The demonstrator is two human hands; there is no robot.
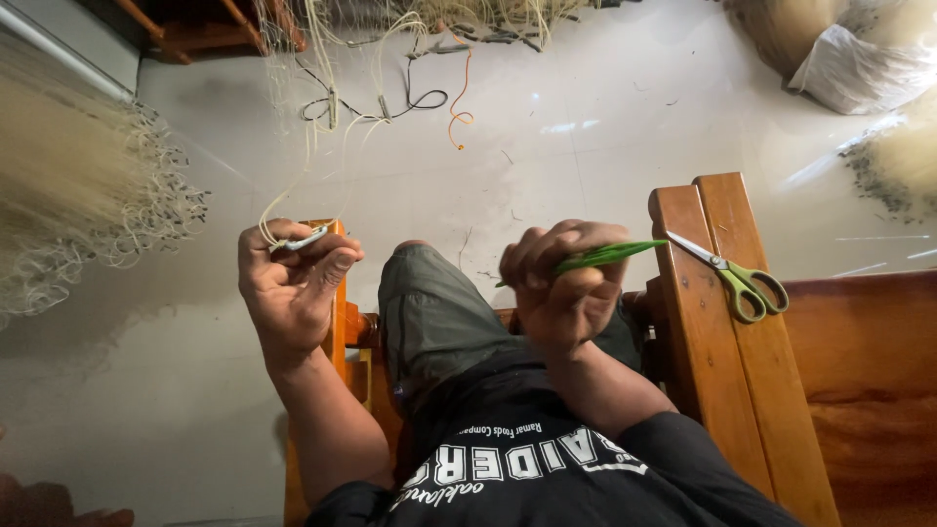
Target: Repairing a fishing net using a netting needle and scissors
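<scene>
My left hand [293,283] is raised over the left wooden armrest [337,322] and pinches a small pale metal piece [305,238] with thin pale line [312,146] running up from it across the floor. My right hand [561,288] is closed around a slim green netting needle [610,256] that points right toward the other armrest. My knee in grey shorts [429,312] sits between the two hands.
Green-handled scissors [737,278] lie on the right wooden armrest [712,322]. A heap of pale fishing net [68,185] covers the floor at left. Loose cords and an orange string [459,98] lie on the glossy tiled floor. A white sack [859,63] sits at top right.
</scene>
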